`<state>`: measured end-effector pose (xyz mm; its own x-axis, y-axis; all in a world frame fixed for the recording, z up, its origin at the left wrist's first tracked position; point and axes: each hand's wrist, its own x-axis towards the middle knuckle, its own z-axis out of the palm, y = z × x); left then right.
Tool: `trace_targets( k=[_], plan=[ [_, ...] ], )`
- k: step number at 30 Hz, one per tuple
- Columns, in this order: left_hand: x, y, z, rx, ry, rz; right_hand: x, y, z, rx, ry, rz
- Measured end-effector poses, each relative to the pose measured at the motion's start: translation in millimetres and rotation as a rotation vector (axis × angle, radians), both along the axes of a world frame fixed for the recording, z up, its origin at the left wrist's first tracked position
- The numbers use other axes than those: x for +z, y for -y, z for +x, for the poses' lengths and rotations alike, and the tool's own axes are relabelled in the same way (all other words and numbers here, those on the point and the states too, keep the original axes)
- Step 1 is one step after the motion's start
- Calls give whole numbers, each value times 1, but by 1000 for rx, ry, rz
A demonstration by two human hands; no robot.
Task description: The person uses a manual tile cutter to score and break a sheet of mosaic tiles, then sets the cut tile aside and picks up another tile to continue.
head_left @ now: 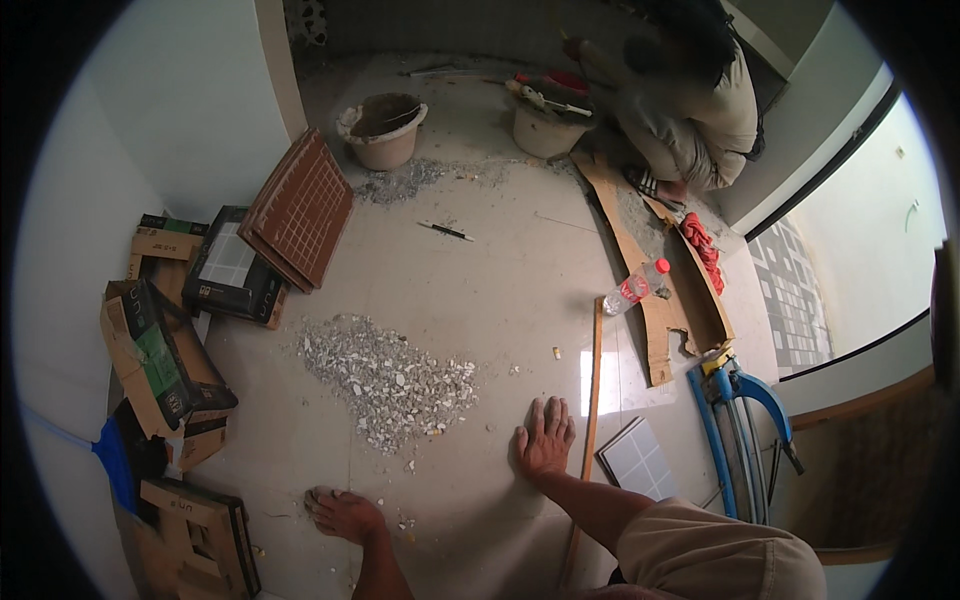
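My left hand (pixel 346 516) rests on the pale tiled floor with its fingers apart, holding nothing. Flat on the same floor lies my right hand (pixel 546 440), fingers stretched forward, also without anything in it. Ahead, between the two hands, spreads a heap of grey and white rubble chips (pixel 395 380), with a few stray bits near my left hand. Just right of my right hand runs a long thin wooden strip (pixel 594 400). Beyond it a square grey tile (pixel 637 460) with light lines lies near my knee.
Cardboard boxes (pixel 165 350) and stacked brown tiles (pixel 300 210) line the left wall. Two buckets (pixel 385 150) stand at the back, near a crouching person (pixel 690 100). At right are a bottle (pixel 637 287), torn cardboard (pixel 655 330) and a blue tile cutter (pixel 715 440). A pencil (pixel 447 231) lies mid-floor.
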<state>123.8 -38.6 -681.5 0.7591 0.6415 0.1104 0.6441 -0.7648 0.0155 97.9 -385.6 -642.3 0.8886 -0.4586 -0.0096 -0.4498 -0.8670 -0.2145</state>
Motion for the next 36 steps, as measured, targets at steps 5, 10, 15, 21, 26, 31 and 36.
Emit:
trace_targets(
  k=[5, 10, 15, 21, 26, 31, 36],
  plan=[
    [-5, -9, 3, -9, -14, 65, -2, -5, 4, -16, -4, 10],
    [-2, -1, 2, -2, -24, 34, 2, -1, 2, -23, -11, 9],
    [-10, -9, 3, -47, 88, 153, -1, -3, 5, -20, 3, 27],
    [-2, 3, 1, -5, 20, 63, -3, 2, 0, -25, -7, 30],
    [-16, -10, 1, 14, 37, 84, 2, -4, 3, -12, 18, 14],
    [-23, -11, -1, -25, 74, 100, 1, -1, 2, -9, 19, 2],
    [-17, -5, -1, 5, 33, 74, -1, 1, 1, -17, 11, 5]
  ],
)
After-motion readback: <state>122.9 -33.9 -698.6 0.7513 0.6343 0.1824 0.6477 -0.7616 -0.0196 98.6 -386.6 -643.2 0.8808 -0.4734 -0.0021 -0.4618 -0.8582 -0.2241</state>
